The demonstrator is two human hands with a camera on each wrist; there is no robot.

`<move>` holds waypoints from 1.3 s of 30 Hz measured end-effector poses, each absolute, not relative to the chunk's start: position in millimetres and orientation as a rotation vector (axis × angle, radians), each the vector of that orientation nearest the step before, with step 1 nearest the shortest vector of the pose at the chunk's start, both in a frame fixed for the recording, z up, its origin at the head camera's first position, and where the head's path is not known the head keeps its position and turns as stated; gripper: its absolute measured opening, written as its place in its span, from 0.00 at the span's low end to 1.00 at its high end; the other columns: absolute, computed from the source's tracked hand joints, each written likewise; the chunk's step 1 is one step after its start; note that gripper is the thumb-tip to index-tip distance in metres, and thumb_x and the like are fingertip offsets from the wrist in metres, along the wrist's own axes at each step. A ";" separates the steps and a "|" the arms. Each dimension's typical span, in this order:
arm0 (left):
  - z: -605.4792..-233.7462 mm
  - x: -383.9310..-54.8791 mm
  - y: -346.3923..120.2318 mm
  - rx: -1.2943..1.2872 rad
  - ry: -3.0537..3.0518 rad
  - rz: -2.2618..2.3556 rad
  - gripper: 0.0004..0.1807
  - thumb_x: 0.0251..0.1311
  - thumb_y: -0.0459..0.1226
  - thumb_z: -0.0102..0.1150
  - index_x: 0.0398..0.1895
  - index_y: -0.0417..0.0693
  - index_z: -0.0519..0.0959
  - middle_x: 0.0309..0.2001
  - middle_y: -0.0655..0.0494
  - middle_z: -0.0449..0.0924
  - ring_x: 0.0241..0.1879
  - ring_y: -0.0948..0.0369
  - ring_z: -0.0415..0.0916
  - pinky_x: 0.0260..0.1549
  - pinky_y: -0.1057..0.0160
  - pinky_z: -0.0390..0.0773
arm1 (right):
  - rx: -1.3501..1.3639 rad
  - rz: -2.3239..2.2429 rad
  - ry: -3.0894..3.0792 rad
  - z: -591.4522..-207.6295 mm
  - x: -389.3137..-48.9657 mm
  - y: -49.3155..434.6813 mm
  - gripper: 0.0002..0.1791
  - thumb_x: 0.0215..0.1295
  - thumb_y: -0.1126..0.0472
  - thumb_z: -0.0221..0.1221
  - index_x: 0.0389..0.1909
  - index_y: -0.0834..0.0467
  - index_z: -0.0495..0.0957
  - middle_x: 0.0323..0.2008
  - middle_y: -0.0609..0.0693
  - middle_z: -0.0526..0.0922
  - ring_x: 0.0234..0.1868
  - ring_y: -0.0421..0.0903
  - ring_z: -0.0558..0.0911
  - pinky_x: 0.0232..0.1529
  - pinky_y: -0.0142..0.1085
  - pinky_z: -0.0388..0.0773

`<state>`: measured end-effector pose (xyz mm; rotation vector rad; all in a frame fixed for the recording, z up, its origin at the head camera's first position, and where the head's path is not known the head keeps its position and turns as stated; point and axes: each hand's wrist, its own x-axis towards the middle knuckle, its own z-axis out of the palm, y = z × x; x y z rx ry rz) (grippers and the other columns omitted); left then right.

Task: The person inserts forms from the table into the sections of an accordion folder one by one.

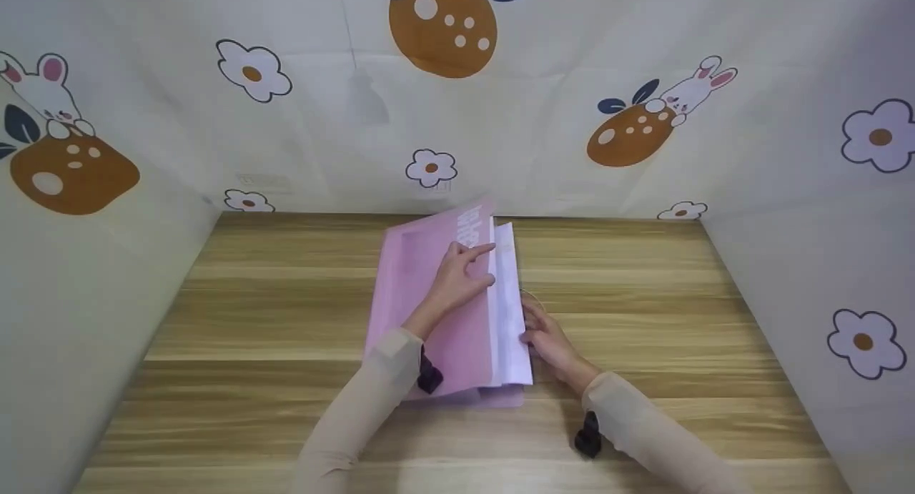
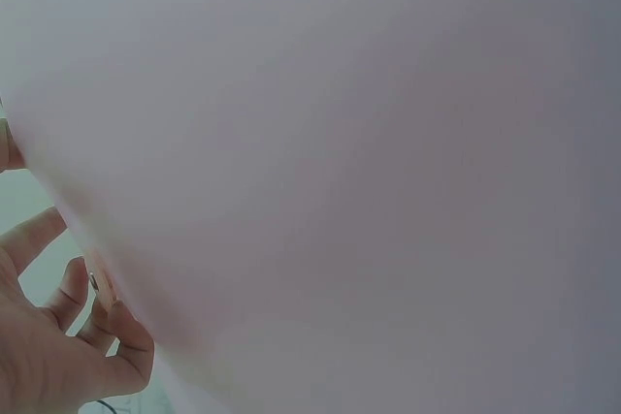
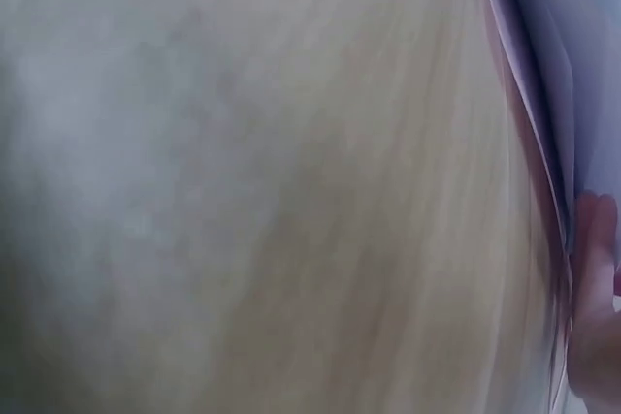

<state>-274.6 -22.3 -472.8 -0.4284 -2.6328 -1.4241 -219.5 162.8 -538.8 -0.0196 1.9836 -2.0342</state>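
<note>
A pink file folder point(image 1: 462, 347) with pale lettering near its top stands partly spread on the table. White inner sheets point(image 1: 509, 315) show along its right side. My left hand point(image 1: 456, 281) lies over the pink cover, with straight index finger and thumb reaching its right edge. At the right edge of the white sheets, my right hand point(image 1: 552, 344) holds on with its thumb and curled fingers, beside a thin cord loop point(image 1: 531, 294). Pink cover fills most of the left wrist view. In the right wrist view, fingers point(image 3: 594, 239) touch the pale inner sheets.
The wood-grain table point(image 1: 643, 287) extends around the folder on both sides. A pale patterned cloth point(image 1: 322, 122) rises behind the table and along its sides. Each wrist carries a small black device, such as the one point(image 1: 587, 437) on the right.
</note>
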 end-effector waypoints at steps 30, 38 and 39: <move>-469.0 -274.8 -25.2 -0.450 -2.610 -1.402 0.28 0.41 0.35 0.58 0.52 0.50 0.74 0.33 0.50 0.62 0.30 0.60 0.58 0.30 0.64 0.61 | -0.041 -2.112 1.663 -538.3 -226.3 160.4 0.35 0.50 0.79 0.40 0.64 0.68 0.50 0.61 0.67 0.53 0.47 0.52 0.72 0.44 0.45 0.69; -468.5 -273.9 -25.5 -0.462 -2.583 -1.418 0.27 0.40 0.35 0.57 0.52 0.49 0.75 0.32 0.51 0.61 0.30 0.61 0.57 0.29 0.64 0.60 | 0.004 -2.130 1.612 -541.1 -226.8 162.2 0.34 0.53 0.78 0.37 0.65 0.67 0.46 0.59 0.69 0.55 0.46 0.51 0.73 0.45 0.44 0.69; -468.4 -273.9 -25.5 -0.459 -2.584 -1.419 0.27 0.40 0.35 0.57 0.52 0.50 0.75 0.32 0.51 0.61 0.30 0.61 0.57 0.29 0.64 0.60 | 0.005 -2.130 1.608 -542.0 -227.1 162.7 0.34 0.53 0.78 0.37 0.65 0.67 0.46 0.59 0.69 0.56 0.46 0.51 0.73 0.45 0.44 0.68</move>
